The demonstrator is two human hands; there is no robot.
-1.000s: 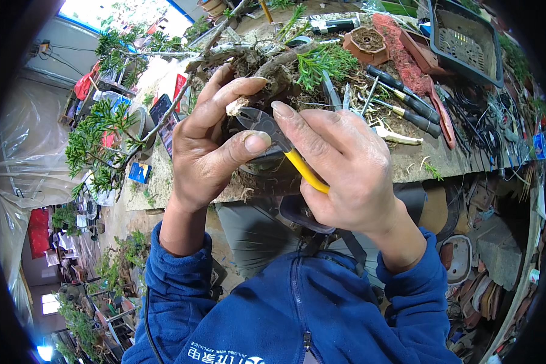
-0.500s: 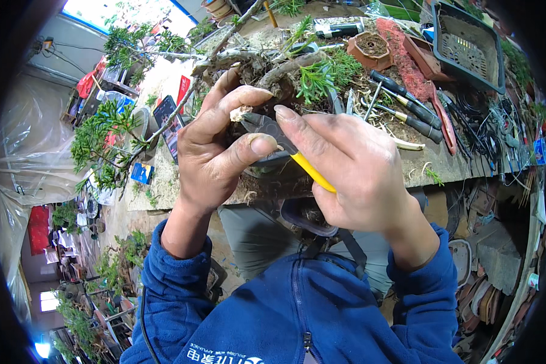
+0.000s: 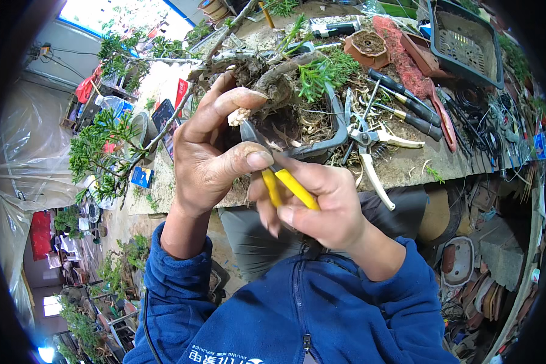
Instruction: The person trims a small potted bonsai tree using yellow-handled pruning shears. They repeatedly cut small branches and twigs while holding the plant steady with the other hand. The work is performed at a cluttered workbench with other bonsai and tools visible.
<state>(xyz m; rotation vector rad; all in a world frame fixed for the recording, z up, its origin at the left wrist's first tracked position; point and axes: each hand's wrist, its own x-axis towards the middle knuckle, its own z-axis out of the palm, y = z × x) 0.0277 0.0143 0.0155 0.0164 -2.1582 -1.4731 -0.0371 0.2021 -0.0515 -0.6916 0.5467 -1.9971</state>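
Farthest left of the hands, a long thin branch [image 3: 164, 124] with green tufts runs out from the small tree [image 3: 273, 76] and hangs past the desk [image 3: 406, 167] edge. The left hand [image 3: 215, 155] is curled against the trunk, forefinger arched over the top and thumb pressed flat onto the cutters [image 3: 273, 167], so it is partly closed and steadying both wood and tool. Just beyond its fingertips sits a pale cut stub [image 3: 239, 115], raw and light against the grey, gnarled bark; the dark blades point up at it from just below.

The right hand [image 3: 318, 209], directly below and right of the left one, is closed around the yellow handles, which lie close together. Whether the blades are biting wood I cannot tell, since the thumb covers the joint.

The tree looks old and twisted, with thick pale-grey deadwood, short bright-green foliage on the right side and loose roots and chips beneath it.

My worry is the left thumb and forefinger: they lie so near the blades that a slip off the hard stub could nick them. A hard squeeze could also tear bark instead of cutting cleanly, or jolt the tree and snap the thin branch.

Right of the right hand lie white-handled shears [image 3: 373, 161], black-handled tools [image 3: 406, 100], a small brown pot [image 3: 370, 45] and, far right, a dark plastic tray [image 3: 467, 42].
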